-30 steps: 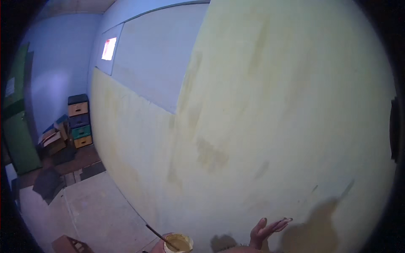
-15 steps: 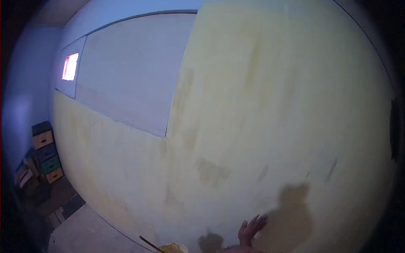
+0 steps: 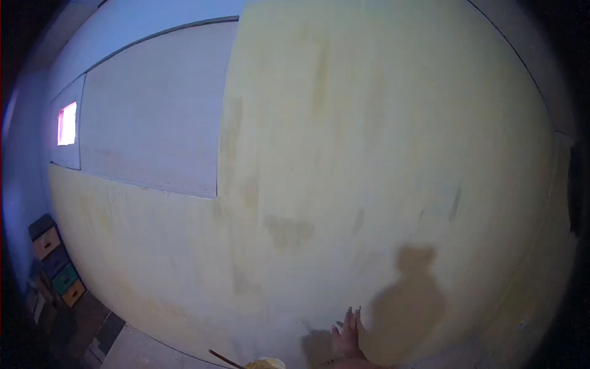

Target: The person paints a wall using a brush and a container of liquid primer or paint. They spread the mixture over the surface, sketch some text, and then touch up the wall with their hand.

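My right hand reaches up from the lower edge, in front of the yellow-painted wall. Its fingers are stretched out and slightly apart, with no held thing visible; I cannot tell whether the fingertips touch the wall. To its left, a pale tub of yellowish stuff is cut off by the lower edge. A thin brown stick slants up and left out of it; its lower end is hidden. No part of my left hand shows.
A pale lilac panel is set in the wall at upper left, beside a small bright window. Stacked coloured drawers stand in the left corner. A light floor slab lies below. Shadows fall across the lower wall.
The view has shifted, so the panel and window sit further left. My right hand's fingers, earlier leaning right, now point more upward, and the hand appears further left. The tub sits slightly lower in view.
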`<action>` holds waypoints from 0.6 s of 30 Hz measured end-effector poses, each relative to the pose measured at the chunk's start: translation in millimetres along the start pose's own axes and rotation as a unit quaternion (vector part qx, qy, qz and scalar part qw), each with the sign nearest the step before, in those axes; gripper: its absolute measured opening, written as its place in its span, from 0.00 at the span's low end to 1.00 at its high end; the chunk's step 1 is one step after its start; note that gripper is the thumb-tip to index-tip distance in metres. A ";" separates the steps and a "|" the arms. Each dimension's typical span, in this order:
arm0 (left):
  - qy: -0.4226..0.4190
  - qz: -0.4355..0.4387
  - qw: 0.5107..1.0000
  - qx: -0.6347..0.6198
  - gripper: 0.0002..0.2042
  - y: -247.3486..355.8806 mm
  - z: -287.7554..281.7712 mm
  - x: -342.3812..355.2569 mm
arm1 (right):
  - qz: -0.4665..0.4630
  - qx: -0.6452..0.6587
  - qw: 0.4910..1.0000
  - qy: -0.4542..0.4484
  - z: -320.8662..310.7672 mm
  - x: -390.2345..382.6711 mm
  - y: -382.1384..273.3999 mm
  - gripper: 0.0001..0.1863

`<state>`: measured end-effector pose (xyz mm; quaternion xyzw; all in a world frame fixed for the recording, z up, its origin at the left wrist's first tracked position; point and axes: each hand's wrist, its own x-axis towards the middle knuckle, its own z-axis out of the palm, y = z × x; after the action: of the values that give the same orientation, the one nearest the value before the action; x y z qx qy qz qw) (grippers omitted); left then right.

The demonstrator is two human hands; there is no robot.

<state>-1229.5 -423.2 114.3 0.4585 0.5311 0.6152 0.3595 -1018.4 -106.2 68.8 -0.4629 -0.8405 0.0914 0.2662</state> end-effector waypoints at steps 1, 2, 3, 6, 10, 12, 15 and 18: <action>-0.011 -0.004 1.000 -0.006 0.37 2.9 5.0 -1.0 | 0.017 0.048 0.999 0.017 -1.2 -6.5 9.9 0.46; -0.026 -0.007 1.000 -0.011 0.37 5.6 9.9 -2.2 | 0.034 0.096 0.994 0.035 -3.2 -15.0 20.0 0.47; -0.032 -0.008 0.999 -0.015 0.37 8.0 14.6 -2.9 | 0.045 0.147 0.987 0.052 -7.2 -20.8 27.1 0.47; -0.052 -0.015 0.998 -0.023 0.36 21.6 28.0 -13.5 | 0.006 0.182 0.977 0.115 -78.5 -25.6 11.2 0.44; -0.197 -0.027 0.978 -0.065 0.35 38.2 43.9 -37.3 | -0.116 0.181 0.924 0.315 -215.7 -15.3 22.8 0.26; 0.001 -0.034 0.999 -0.008 0.36 57.9 67.9 -60.3 | -0.119 0.260 0.889 0.357 -300.4 -1.4 -22.3 0.16; -0.022 -0.040 0.996 -0.077 0.40 66.8 73.7 -66.5 | -0.217 0.301 0.833 0.410 -424.2 -2.3 -77.0 0.17; -0.055 -0.098 0.989 -0.094 0.39 47.6 90.5 -87.9 | -0.418 0.388 0.775 0.273 -535.3 -43.0 -123.5 0.27</action>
<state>-1113.5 -484.0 146.5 0.4016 0.4922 0.5981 0.4886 -805.2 -259.9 553.2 0.0711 -0.7363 0.1592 0.6538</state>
